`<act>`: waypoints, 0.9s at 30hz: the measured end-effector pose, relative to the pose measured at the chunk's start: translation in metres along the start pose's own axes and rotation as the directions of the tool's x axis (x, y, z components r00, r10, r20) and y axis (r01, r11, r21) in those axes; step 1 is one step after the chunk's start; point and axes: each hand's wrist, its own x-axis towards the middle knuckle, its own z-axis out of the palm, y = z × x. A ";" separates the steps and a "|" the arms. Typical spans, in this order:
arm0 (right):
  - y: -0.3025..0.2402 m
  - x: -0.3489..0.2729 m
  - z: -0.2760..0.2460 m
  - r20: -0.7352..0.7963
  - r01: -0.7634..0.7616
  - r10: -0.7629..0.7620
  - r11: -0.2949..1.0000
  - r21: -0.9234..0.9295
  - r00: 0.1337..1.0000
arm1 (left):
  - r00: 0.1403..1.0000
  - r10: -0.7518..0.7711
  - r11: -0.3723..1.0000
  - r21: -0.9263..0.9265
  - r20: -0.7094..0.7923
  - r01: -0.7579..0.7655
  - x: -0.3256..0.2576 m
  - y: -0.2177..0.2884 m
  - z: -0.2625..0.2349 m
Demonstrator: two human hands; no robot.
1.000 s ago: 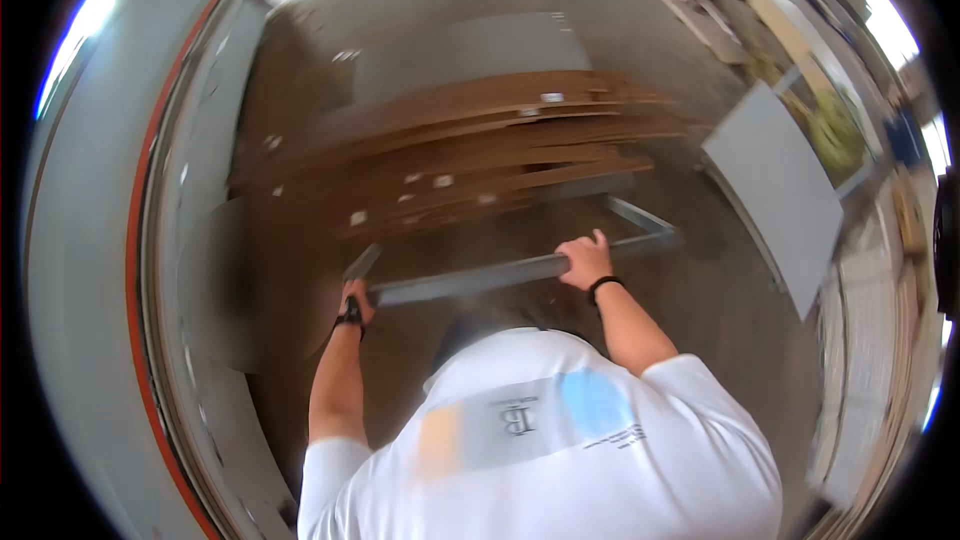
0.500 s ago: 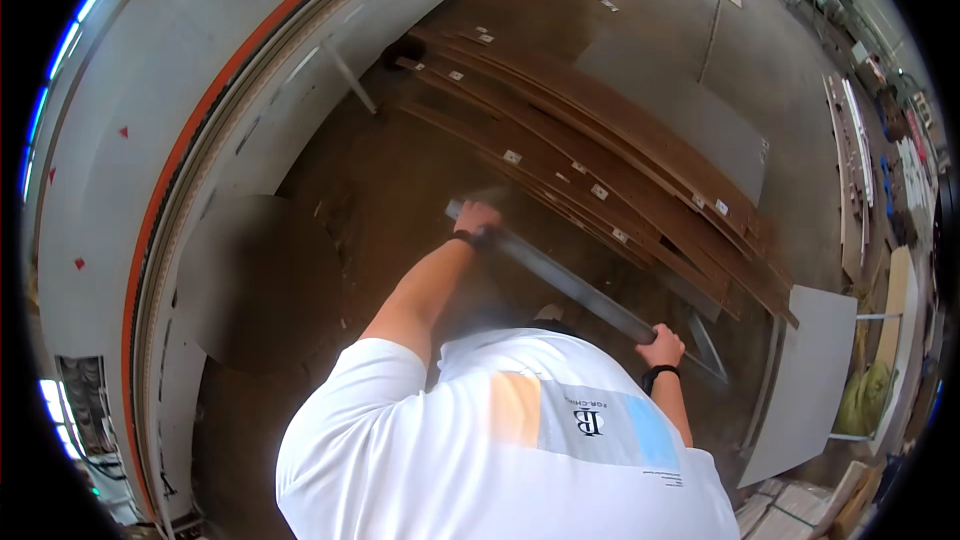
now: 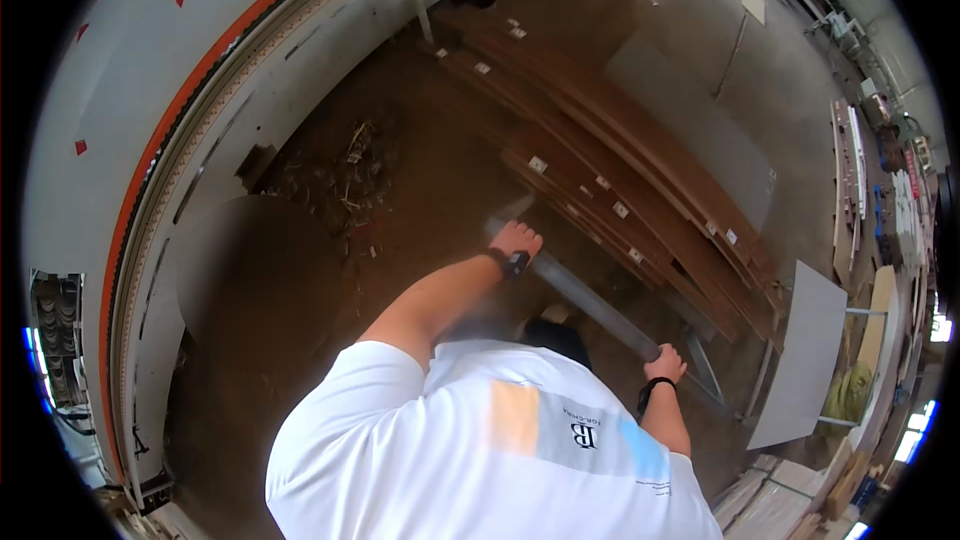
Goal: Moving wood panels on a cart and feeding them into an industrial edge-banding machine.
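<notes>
A long grey metal bar (image 3: 590,308) runs slantwise in front of my body, its left end farther off than its right. My left hand (image 3: 517,238) is closed over the bar near its left end, a dark watch on that wrist. At the other end my right hand (image 3: 668,362) is wrapped round the bar, with a black band on the wrist. Just beyond the bar lies a stack of long brown boards (image 3: 600,165) bearing small white labels. A slanted metal brace (image 3: 703,365) shows beside my right hand.
A long white machine with an orange strip (image 3: 190,105) curves along the left. Scraps (image 3: 355,165) litter the floor near it. To the right stand a pale grey panel (image 3: 800,360) and a green bundle (image 3: 850,392); light planks (image 3: 770,490) lie nearer. A grey sheet (image 3: 690,115) lies beyond the boards.
My view has shifted, so the machine sits farther left and more floor scraps show. Both hands have kept their grip on the bar; the left one appears farther right and slightly nearer.
</notes>
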 end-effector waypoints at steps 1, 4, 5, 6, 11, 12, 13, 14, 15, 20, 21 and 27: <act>0.019 -0.002 -0.020 -0.037 0.002 -0.002 1.000 -0.003 0.999 | 0.995 0.002 1.000 -0.018 0.101 0.000 0.000 0.019 -0.005; 0.017 -0.096 0.046 -0.037 -0.004 0.004 1.000 0.005 0.999 | 0.973 0.081 0.996 0.008 0.215 -0.084 -0.094 0.017 0.004; 0.012 -0.120 0.056 -0.042 -0.008 0.009 1.000 0.016 0.999 | 0.954 0.107 0.994 0.007 0.280 -0.113 -0.119 0.017 -0.001; 0.006 -0.142 0.066 -0.088 0.031 -0.028 0.999 0.035 0.996 | 0.954 0.111 0.993 0.016 0.279 -0.120 -0.140 0.015 0.002; 0.004 -0.244 0.094 -0.170 0.162 -0.146 0.984 0.080 0.974 | 0.976 -0.029 0.999 0.033 0.217 0.023 -0.252 0.022 0.018; 0.005 -0.258 0.099 -0.170 0.163 -0.149 0.984 0.074 0.974 | 0.976 -0.065 0.998 0.029 0.208 0.060 -0.267 0.024 0.020; 0.006 -0.269 0.100 -0.170 0.171 -0.158 0.983 0.065 0.973 | 0.981 -0.068 0.998 0.025 0.182 0.064 -0.277 0.029 0.022; 0.009 -0.281 0.106 -0.143 0.180 -0.170 0.982 0.060 0.975 | 0.984 -0.076 0.997 0.024 0.162 0.073 -0.294 0.033 0.026; 0.015 -0.296 0.115 -0.136 0.228 -0.221 0.973 0.042 0.966 | 0.974 -0.136 0.990 0.060 0.181 0.127 -0.309 0.043 0.030; 0.052 -0.356 0.143 0.204 0.232 -0.253 0.965 0.120 0.946 | 0.942 -0.327 0.943 0.085 0.073 0.321 -0.396 0.090 0.057; 0.051 -0.369 0.144 0.222 0.252 -0.272 0.961 0.112 0.936 | 0.940 -0.341 0.931 0.135 -0.014 0.340 -0.415 0.098 0.065; 0.062 -0.496 0.200 0.254 0.222 -0.265 0.957 0.189 0.930 | 0.949 -0.315 0.947 0.053 -0.029 0.317 -0.549 0.132 0.098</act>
